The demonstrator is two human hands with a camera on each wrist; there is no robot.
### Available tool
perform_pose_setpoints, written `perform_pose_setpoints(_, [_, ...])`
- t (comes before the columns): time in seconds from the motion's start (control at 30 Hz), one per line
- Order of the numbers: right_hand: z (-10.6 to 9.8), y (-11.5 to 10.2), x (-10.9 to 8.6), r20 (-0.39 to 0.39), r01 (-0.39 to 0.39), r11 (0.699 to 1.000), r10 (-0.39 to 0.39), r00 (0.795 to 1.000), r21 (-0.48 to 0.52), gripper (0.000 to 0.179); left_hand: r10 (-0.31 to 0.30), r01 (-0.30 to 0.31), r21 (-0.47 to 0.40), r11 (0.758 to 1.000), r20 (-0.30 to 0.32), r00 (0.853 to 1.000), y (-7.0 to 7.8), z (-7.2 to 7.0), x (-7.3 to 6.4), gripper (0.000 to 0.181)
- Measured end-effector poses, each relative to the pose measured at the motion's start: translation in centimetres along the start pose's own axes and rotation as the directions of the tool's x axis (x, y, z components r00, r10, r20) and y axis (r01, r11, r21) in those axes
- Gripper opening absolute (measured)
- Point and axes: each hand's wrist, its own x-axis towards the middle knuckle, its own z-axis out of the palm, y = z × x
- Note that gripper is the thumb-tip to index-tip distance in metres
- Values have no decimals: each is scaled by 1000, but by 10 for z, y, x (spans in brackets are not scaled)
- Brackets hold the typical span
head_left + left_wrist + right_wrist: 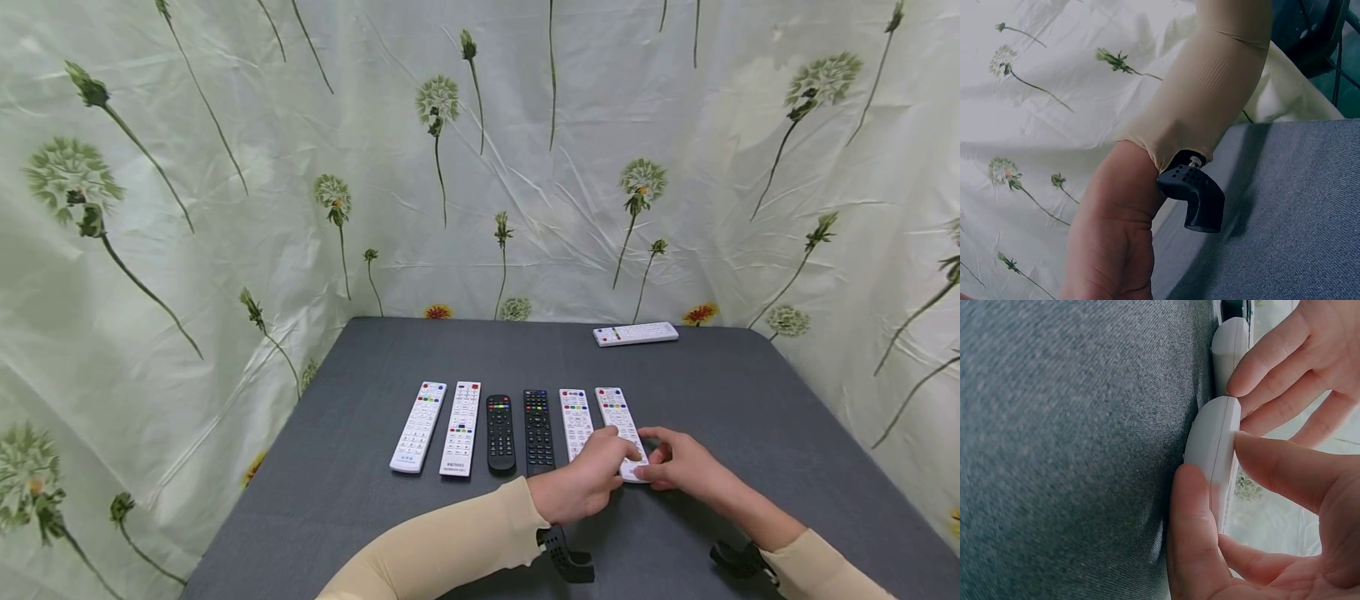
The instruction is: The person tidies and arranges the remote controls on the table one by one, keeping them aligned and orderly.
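Observation:
A white remote control [617,410] lies at the right end of a row on the dark grey table. My right hand [690,467] grips its near end, the thumb by the end and bent fingers along the right side. From the left, my left hand [585,479] reaches across the fifth remote's lower part and touches the same remote with fairly straight fingers. The right wrist view shows this remote's white near end [1207,434] between both hands' fingers. In the left wrist view the left hand [1113,231] shows only its wrist side, its fingertips out of frame.
Leftward in the row lie another white remote [573,408], two black remotes [538,417] and two more white remotes [461,425]. One white remote [636,334] lies crosswise at the table's far edge. A flowered curtain [525,167] hangs behind the table [337,533].

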Motion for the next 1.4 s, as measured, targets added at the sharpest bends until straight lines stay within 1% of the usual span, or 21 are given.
perform_pose_setpoints(0.13, [-1,0,-1,5,-6,1000,6,1000,2,77,-2,2,-1,1000,0,1000,-1,0,2,70])
perform_pose_setpoints(0.3, [-1,2,0,1,-24,1000,24,1000,10,78,-7,7,2,1000,14,1000,-1,0,2,71])
perform_pose_setpoints(0.43, [-2,4,0,-4,-34,999,35,999,7,78,-3,4,-8,1000,19,1000,-1,0,4,71])
perform_pose_setpoints(0.53, [-5,2,0,10,-31,999,30,999,14,78,10,-10,-22,1000,17,1000,0,0,6,69])
perform_pose_setpoints(0.6, [-9,1,0,21,-26,999,26,999,20,77,23,-22,-34,999,11,1000,2,0,8,69])
perform_pose_setpoints(0.67, [-14,-1,0,23,-18,1000,18,1000,5,75,33,-33,-38,999,0,999,6,-2,10,68])
perform_pose_setpoints(0.83, [-34,-7,10,-18,-29,997,28,999,-74,67,53,-54,-38,998,-31,998,22,-6,18,66])
perform_pose_setpoints(0.97, [-51,-10,22,-22,-27,994,25,999,-104,63,95,-96,-48,994,-26,995,35,-10,31,60])
perform_pose_setpoints(1.1, [-69,-11,38,-32,-26,992,23,999,-121,63,145,-146,-26,989,-37,989,45,-15,50,51])
perform_pose_setpoints(1.23, [-86,-10,58,-57,-45,992,39,998,-115,62,186,-186,4,983,-66,980,55,-23,76,49])
perform_pose_setpoints(1.33, [-95,-8,73,-78,-67,993,59,995,-94,61,192,-193,4,981,-100,976,63,-29,96,49])
perform_pose_setpoints(1.4, [-101,-8,83,-95,-78,994,71,993,-79,59,183,-185,-4,983,-127,975,68,-33,108,47])
